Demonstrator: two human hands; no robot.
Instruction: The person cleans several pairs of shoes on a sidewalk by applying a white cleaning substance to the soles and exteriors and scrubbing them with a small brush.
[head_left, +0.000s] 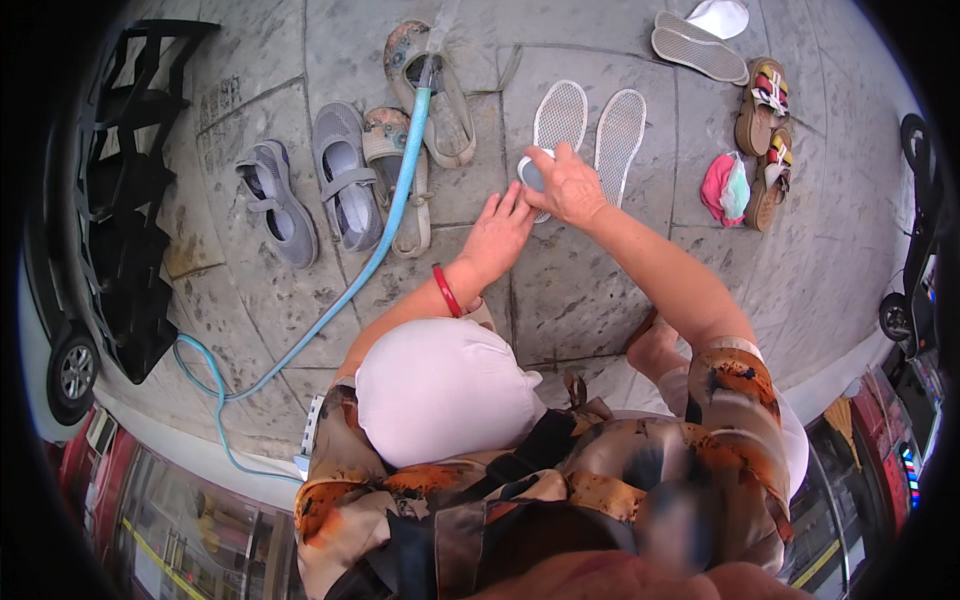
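Observation:
My right hand (566, 184) grips a small white-rimmed grey oval object (530, 172), which looks like a scrubbing brush, over a mesh-patterned insole (561, 112). My left hand (499, 229) reaches flat toward the same insole, its fingertips close to the oval object and the heel end. Whether they press on the insole is hard to see, as the hands cover much of its lower half. A second matching insole (621, 142) lies just to the right on the paving, partly behind my right wrist.
A blue hose (401, 191) runs water across the stone paving (577, 285). Floral shoes (390, 150) and grey strap shoes (349, 176) lie left, beside a black rack (127, 247). Rightward are sandals (765, 120), pink and green cloths (724, 187) and more insoles (697, 49).

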